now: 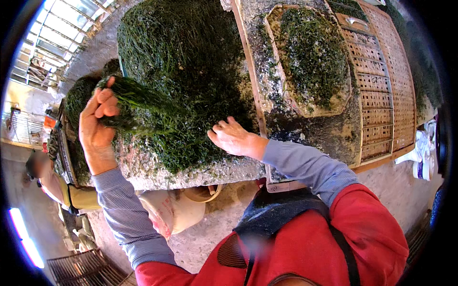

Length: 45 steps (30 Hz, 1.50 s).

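- Red garment (296,248) lies nearest the camera in the head view, its sleeves leading out to the striped cuffs (113,190) behind the hands.
- Left hand (99,131): raised beside the left edge of the heap of dark green strands (176,52), its fingers bent in narrow around a clump of green strands (145,97).
- From the left hand, the clump trails rightward and slightly toward the wearer, its long axis pointing across the heap roughly at the other hand; the loose ends blur into the heap, so where they stop cannot be told.
- Right hand (232,138): back upward, fingers half curled, at the heap's near right part; whether it pinches any strands cannot be told. It is well apart from the left hand, with heap between them, and the left is nearer the clump.
- Just nearer the wearer than the heap, between the two hands, runs the bare edge of the pale counter (205,179).
- Beyond the right hand, to its right, a shallow tray (281,71) bears chopped greens (315,55), with slatted racks (374,88) farther right.
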Tool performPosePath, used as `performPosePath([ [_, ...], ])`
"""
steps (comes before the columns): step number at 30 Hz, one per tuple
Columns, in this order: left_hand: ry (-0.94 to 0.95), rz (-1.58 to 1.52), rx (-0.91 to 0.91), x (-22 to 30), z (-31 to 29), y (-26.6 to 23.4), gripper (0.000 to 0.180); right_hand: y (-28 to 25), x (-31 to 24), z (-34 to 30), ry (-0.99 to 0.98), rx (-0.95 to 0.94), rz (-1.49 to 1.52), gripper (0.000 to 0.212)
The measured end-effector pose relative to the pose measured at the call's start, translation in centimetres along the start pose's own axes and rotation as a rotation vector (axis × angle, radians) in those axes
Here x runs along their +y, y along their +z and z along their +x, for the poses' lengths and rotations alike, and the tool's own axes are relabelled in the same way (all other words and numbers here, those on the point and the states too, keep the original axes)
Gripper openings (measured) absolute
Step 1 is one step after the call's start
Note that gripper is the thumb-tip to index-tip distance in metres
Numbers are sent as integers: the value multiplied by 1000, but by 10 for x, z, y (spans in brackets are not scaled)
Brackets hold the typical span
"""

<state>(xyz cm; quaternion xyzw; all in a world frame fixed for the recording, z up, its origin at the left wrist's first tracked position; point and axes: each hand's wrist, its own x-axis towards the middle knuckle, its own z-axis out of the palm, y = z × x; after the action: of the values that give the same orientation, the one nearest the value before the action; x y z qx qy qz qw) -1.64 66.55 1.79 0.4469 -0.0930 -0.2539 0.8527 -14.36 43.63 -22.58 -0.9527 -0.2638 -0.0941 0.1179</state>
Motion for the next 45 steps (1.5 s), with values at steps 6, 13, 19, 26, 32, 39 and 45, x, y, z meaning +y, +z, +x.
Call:
performPosePath([
  [6,-50,77,-87,5,-6,64,47,-84,10,0,-251,211,452,23],
  [13,-232,117,-256,-80,27,201,55,-185,64,-73,-28,269,1669,46],
  [19,-242,133,-508,-225,57,356,56,-253,137,-183,-505,363,2140,93],
  [26,-455,499,-554,-387,105,484,19,-324,323,-363,456,1218,2314,49],
  [32,-379,571,-600,-441,168,506,21,-307,454,-424,271,1314,1960,22],
  [39,-244,716,-523,-430,268,522,20,-323,550,-407,326,1658,1953,26],
  [45,-247,990,-307,-441,315,470,18,-276,579,-386,471,1579,1997,6],
])
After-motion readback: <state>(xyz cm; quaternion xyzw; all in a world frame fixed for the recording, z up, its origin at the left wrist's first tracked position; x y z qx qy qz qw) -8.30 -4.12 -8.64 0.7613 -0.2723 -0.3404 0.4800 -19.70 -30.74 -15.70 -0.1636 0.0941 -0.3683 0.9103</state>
